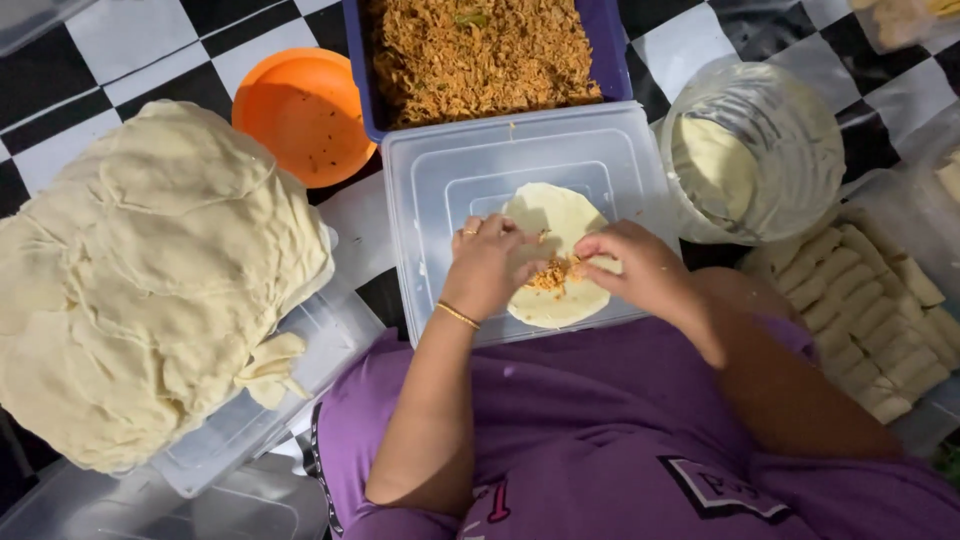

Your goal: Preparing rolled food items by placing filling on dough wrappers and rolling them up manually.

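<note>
A round pale wrapper (556,215) lies flat on an upturned clear plastic lid (440,170) in front of me. A small heap of orange shredded filling (552,274) sits near the wrapper's near edge. My left hand (490,262) rests on the wrapper's left side, fingers curled at the filling, with a gold bangle on the wrist. My right hand (632,266) pinches the wrapper's right edge beside the filling and folds it inward.
A purple tub of shredded filling (480,55) stands behind the lid. An orange bowl (305,115) is at the back left. A big stack of wrappers (150,270) lies on a clear box at left. A jar of white paste (755,150) and a tray of finished rolls (880,310) are at right.
</note>
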